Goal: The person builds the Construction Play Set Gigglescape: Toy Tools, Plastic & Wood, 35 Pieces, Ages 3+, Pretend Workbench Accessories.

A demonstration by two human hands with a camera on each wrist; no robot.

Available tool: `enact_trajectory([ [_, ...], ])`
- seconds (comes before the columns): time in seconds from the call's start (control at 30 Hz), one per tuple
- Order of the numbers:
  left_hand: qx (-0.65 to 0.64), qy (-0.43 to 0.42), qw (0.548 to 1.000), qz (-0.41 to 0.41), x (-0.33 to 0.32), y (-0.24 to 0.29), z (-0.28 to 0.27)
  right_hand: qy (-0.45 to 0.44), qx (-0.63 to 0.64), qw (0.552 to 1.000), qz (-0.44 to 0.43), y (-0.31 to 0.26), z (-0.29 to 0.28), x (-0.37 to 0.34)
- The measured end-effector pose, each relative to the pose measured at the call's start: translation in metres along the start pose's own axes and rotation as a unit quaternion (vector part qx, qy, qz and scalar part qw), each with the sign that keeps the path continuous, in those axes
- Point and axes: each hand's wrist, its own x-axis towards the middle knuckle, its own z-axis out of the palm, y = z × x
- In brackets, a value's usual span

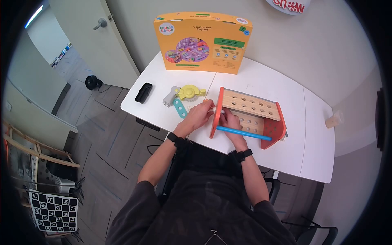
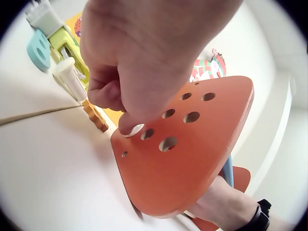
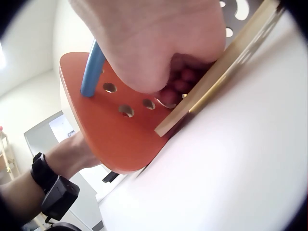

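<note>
A toy workbench (image 1: pixel 249 102) has orange end panels, wooden boards with holes and a blue rod (image 1: pixel 243 133). My left hand (image 1: pixel 199 116) is at the outer face of its left orange panel (image 2: pixel 178 159). There the curled fingers hold a small white piece (image 2: pixel 134 130) at a hole low in the panel. From inside the bench my right hand (image 1: pixel 230 123) reaches to the same panel. Its fingers (image 3: pixel 180 85) are curled at the panel's inner face, close above the wooden board (image 3: pixel 216 79), around a bit of white; most of what they hold is hidden.
Left of the bench lie a yellow and grey toy piece (image 1: pixel 188 93), a teal strip with holes (image 1: pixel 180 108) and a black tray (image 1: pixel 143 93). An orange toy piece (image 2: pixel 95 116) lies beside the panel. Behind stands the yellow box (image 1: pixel 200 45); a cup (image 1: pixel 335 119) is at far right.
</note>
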Motion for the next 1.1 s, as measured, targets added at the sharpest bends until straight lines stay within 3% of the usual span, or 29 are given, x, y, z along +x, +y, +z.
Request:
enact_trajectory([
  [0.2,0.037,-0.010,0.999,-0.020,-0.004,0.014,-0.005,0.024,-0.022,0.999,-0.033,0.006,0.009,-0.002],
  [0.3,0.018,0.030,0.999,-0.015,-0.006,0.027,-0.012,0.008,-0.021,0.999,-0.036,0.007,0.009,-0.003],
  [0.4,-0.095,0.120,0.988,-0.035,0.000,0.044,-0.018,-0.010,-0.009,0.999,-0.043,0.003,0.007,-0.016],
  [0.5,-0.262,0.029,0.951,-0.160,0.000,0.086,-0.042,-0.032,-0.053,0.990,-0.125,0.004,0.000,-0.044],
  [0.57,-0.240,-0.014,0.954,-0.182,-0.002,0.101,-0.052,-0.057,-0.102,0.974,-0.193,0.001,-0.012,-0.064],
  [0.6,-0.228,-0.036,0.954,-0.192,-0.003,0.105,-0.054,-0.123,-0.055,0.979,-0.152,-0.007,-0.026,-0.075],
  [0.7,-0.157,-0.044,0.973,-0.162,-0.008,0.094,-0.044,-0.194,0.015,0.977,-0.090,-0.029,-0.076,-0.109],
  [0.77,-0.154,-0.041,0.973,-0.165,-0.010,0.091,-0.039,-0.202,0.151,0.966,0.060,-0.054,-0.124,-0.125],
  [0.83,-0.168,-0.036,0.971,-0.167,-0.013,0.092,-0.036,-0.018,0.164,0.984,0.066,-0.046,-0.155,-0.141],
  [0.9,-0.171,-0.028,0.973,-0.150,-0.014,0.093,-0.034,0.200,0.040,0.978,0.050,-0.048,-0.174,-0.142],
  [0.93,-0.168,-0.023,0.976,-0.139,-0.015,0.093,-0.034,0.237,0.003,0.971,0.032,-0.039,-0.175,-0.140],
  [1.0,-0.142,-0.006,0.984,-0.112,-0.025,0.088,-0.028,0.306,-0.070,0.949,-0.004,-0.015,-0.168,-0.130],
  [1.1,-0.228,-0.047,0.956,-0.178,-0.053,0.130,-0.042,0.162,0.082,0.977,0.108,-0.050,-0.165,-0.140],
])
